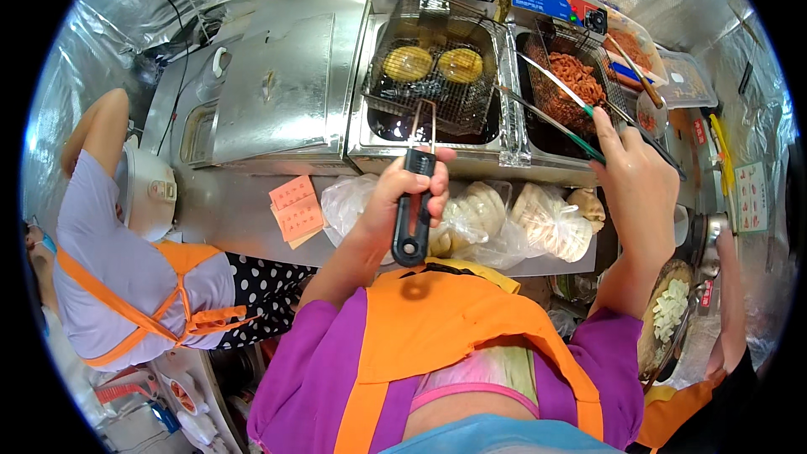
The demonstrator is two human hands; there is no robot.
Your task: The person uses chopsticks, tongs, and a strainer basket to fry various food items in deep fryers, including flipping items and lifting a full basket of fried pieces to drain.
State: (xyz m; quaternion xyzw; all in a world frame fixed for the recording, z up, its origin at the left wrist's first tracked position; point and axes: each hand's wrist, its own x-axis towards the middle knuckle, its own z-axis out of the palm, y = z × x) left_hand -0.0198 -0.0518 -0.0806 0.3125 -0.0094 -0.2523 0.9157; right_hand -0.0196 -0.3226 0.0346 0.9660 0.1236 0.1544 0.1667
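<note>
My left hand point(391, 193) is closed around the black handle point(413, 210) of a wire fry basket point(387, 101). The basket is tilted over the oil of the middle fryer point(360, 130). Two round golden-yellow fried pieces point(407, 64) lie side by side in it. In my right hand point(635, 181) are metal tongs point(555, 77) with green grips, their arms apart and their tips near the divide between the two fryers. Below the tongs, a second wire basket point(545, 99) holds reddish-brown strips point(576, 76) in the right fryer. Its black handle passes beside my right hand.
Plastic bags of pale buns point(551, 223) and pink paper notes point(296, 206) lie along the front counter. A metal lid point(277, 84) covers the left unit. Food tubs point(688, 77) stand at the right. A co-worker point(151, 244) is at the left; another's arm point(730, 303) is beside chopped white pieces point(670, 309).
</note>
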